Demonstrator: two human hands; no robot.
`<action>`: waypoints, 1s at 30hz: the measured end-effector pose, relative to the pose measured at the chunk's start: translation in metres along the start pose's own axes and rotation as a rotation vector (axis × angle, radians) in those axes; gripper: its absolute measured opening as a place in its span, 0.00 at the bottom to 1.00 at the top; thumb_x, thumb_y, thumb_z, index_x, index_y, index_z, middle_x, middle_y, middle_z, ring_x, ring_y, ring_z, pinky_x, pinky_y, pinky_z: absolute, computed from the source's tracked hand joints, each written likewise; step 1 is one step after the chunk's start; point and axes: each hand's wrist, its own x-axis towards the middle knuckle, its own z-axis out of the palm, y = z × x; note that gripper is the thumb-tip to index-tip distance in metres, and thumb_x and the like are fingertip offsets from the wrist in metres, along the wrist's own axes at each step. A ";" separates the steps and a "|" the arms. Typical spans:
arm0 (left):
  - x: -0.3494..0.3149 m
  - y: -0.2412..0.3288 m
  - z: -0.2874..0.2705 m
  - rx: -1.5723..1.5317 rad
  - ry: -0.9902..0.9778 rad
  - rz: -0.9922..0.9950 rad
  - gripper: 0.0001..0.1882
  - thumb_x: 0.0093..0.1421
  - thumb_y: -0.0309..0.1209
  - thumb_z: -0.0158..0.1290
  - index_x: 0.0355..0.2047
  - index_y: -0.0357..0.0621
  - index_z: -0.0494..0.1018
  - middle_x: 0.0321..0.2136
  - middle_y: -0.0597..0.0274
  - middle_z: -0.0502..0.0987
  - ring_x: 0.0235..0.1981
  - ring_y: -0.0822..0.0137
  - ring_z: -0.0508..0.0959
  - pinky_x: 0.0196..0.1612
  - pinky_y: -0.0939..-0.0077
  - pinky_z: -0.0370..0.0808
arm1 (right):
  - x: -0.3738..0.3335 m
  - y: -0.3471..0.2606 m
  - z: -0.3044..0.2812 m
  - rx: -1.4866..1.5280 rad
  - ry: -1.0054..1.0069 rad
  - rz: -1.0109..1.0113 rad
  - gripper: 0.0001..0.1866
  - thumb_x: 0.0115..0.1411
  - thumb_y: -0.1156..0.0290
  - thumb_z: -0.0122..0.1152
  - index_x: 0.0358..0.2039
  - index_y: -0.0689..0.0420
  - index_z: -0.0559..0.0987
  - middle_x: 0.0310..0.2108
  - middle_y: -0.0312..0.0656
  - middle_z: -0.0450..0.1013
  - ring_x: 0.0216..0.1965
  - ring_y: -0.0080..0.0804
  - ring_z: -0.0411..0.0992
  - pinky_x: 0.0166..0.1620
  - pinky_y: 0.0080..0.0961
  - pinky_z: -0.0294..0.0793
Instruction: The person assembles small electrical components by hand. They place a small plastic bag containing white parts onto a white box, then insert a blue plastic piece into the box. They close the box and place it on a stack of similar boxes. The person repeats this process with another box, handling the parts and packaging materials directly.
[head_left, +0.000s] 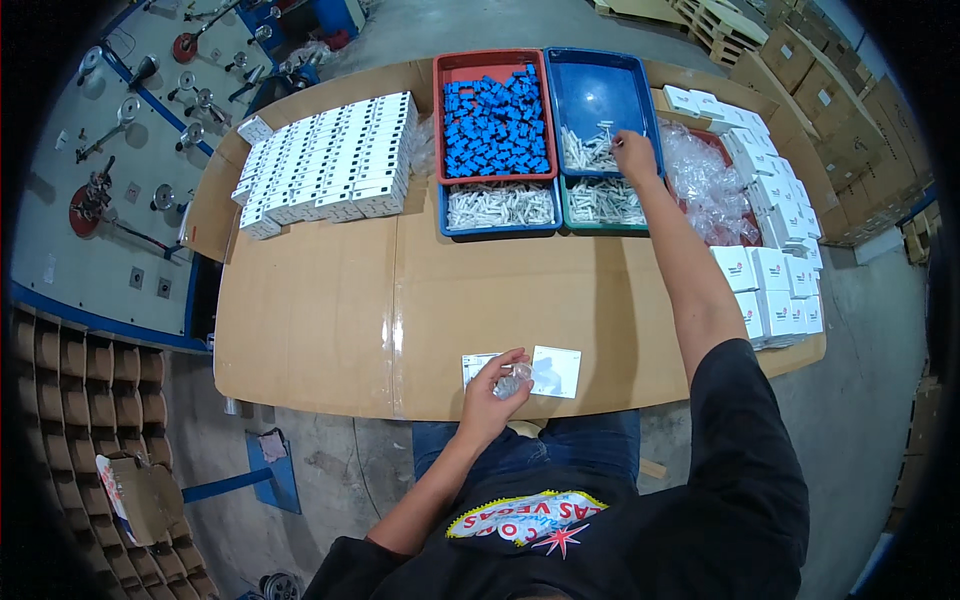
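My left hand (pixel 491 397) is curled round a small clear plastic bag (pixel 514 381) near the table's front edge; its contents are too small to make out. Beneath that hand lies an open white box (pixel 556 372), its flat panels showing on both sides. Stretched far forward, my right hand (pixel 633 156) is over the upper blue tray (pixel 598 82), fingertips pinched together among small white stick-like parts (pixel 586 152). What those fingertips hold, if anything, is hard to tell.
A red tray (pixel 440 110) of blue parts (pixel 495 125) stands beside the blue one. In front are a tray of white parts (pixel 500 206) and a green-rimmed tray (pixel 606 228). White boxes (pixel 325 160) are stacked left, more boxes (pixel 770 285) right, near clear plastic bags (pixel 703 180).
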 end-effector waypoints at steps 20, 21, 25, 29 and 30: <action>0.003 0.015 -0.009 -0.629 -0.066 -0.157 0.25 0.68 0.28 0.56 0.62 0.36 0.67 0.56 0.47 0.76 0.51 0.64 0.80 0.57 0.67 0.78 | -0.198 -0.116 -0.101 1.105 -0.203 0.167 0.09 0.62 0.72 0.68 0.41 0.59 0.82 0.34 0.35 0.82 0.29 0.16 0.73 0.31 0.17 0.70; 0.003 0.023 -0.013 -0.743 -0.133 -0.214 0.25 0.69 0.31 0.55 0.63 0.36 0.65 0.56 0.47 0.76 0.50 0.64 0.80 0.56 0.67 0.78 | -0.227 -0.134 -0.111 1.172 -0.274 0.158 0.08 0.62 0.73 0.68 0.41 0.59 0.82 0.34 0.35 0.82 0.29 0.16 0.73 0.31 0.17 0.70; -0.001 0.035 -0.013 -0.899 -0.294 -0.264 0.28 0.72 0.38 0.50 0.67 0.39 0.60 0.58 0.47 0.74 0.49 0.63 0.80 0.55 0.66 0.79 | -0.297 -0.173 -0.131 1.254 -0.529 0.119 0.08 0.62 0.74 0.69 0.41 0.60 0.83 0.35 0.34 0.81 0.31 0.16 0.74 0.32 0.17 0.73; -0.008 0.042 -0.009 -0.878 -0.322 -0.284 0.28 0.72 0.38 0.49 0.68 0.39 0.60 0.58 0.50 0.74 0.51 0.61 0.80 0.56 0.64 0.78 | -0.319 -0.194 -0.157 1.230 -0.652 0.124 0.09 0.62 0.75 0.69 0.42 0.62 0.83 0.34 0.34 0.80 0.36 0.19 0.76 0.36 0.18 0.76; -0.010 0.042 -0.008 -0.872 -0.329 -0.284 0.28 0.72 0.38 0.49 0.68 0.39 0.61 0.57 0.51 0.74 0.52 0.61 0.79 0.56 0.64 0.78 | -0.321 -0.193 -0.157 1.201 -0.675 0.110 0.09 0.62 0.74 0.69 0.41 0.62 0.83 0.34 0.34 0.80 0.35 0.19 0.76 0.36 0.18 0.75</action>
